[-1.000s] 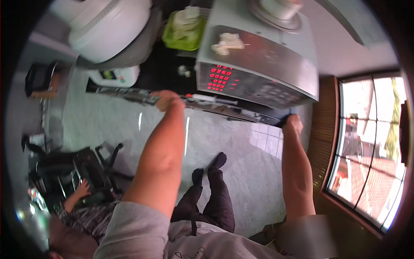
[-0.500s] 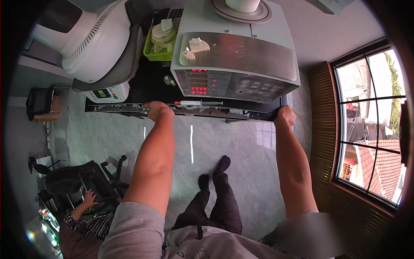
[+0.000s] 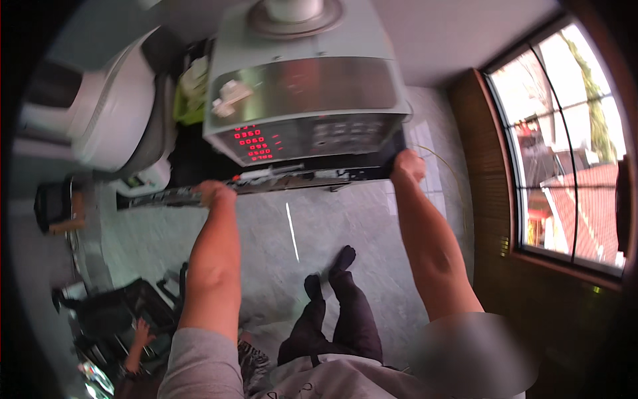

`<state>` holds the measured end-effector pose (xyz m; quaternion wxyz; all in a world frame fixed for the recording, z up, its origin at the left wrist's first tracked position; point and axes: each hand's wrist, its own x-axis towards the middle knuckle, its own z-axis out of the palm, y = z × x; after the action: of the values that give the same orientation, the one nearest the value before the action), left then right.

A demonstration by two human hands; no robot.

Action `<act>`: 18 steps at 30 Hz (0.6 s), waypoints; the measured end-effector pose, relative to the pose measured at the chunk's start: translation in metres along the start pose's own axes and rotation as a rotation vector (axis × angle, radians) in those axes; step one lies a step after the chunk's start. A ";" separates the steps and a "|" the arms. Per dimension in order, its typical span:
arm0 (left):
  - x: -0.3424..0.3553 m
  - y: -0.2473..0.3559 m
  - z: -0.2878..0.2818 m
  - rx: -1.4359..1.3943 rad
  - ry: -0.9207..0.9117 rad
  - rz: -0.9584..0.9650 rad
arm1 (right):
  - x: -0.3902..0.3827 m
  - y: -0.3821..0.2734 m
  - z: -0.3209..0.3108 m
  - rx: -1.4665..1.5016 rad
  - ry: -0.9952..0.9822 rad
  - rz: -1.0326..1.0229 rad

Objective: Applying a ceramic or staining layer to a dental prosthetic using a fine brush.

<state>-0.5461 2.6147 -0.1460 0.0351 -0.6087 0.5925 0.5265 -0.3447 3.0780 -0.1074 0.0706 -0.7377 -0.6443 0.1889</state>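
Observation:
My left hand (image 3: 216, 193) grips the front edge of a dark table (image 3: 191, 157) with chipped edging, its fingers wrapped round it. My right hand (image 3: 409, 165) holds the same edge near the right end. Between them a syringe (image 3: 256, 175) with an orange tip lies along the edge. On the table stand a boxy metal machine (image 3: 306, 90) with red displays, a bulky white rounded device (image 3: 106, 116), a small white unit (image 3: 149, 177) and a green tray (image 3: 189, 113) of pale pieces. Small pale pieces (image 3: 231, 96) rest on the machine's steel panel. The picture is somewhat blurred.
Grey tiled floor (image 3: 272, 233) lies below the table. A co-worker's hand (image 3: 141, 332) rests at a black office chair (image 3: 116, 306) at lower left. A gridded window (image 3: 555, 146) and wood panelling (image 3: 478, 166) are on the right. A thin cable (image 3: 445, 169) runs beside my right hand.
The view has shifted: table, machine and window now appear further left, and the table's left end sits lower in the picture. Both hands still grip the edge.

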 end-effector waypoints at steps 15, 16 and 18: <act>-0.002 -0.052 -0.107 -0.194 -0.372 0.116 | -0.090 -0.043 -0.028 0.299 -0.113 0.230; -0.021 -0.098 -0.112 -0.148 -0.386 0.101 | -0.084 -0.039 -0.025 0.300 -0.086 0.229; 0.003 -0.166 -0.193 -0.036 -0.486 0.150 | -0.125 -0.065 -0.046 0.340 -0.239 0.192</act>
<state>-0.3058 2.5329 -0.1592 0.1269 -0.4191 0.6006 0.6690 -0.4004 2.9726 -0.0186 0.0988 -0.7455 -0.5339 0.3865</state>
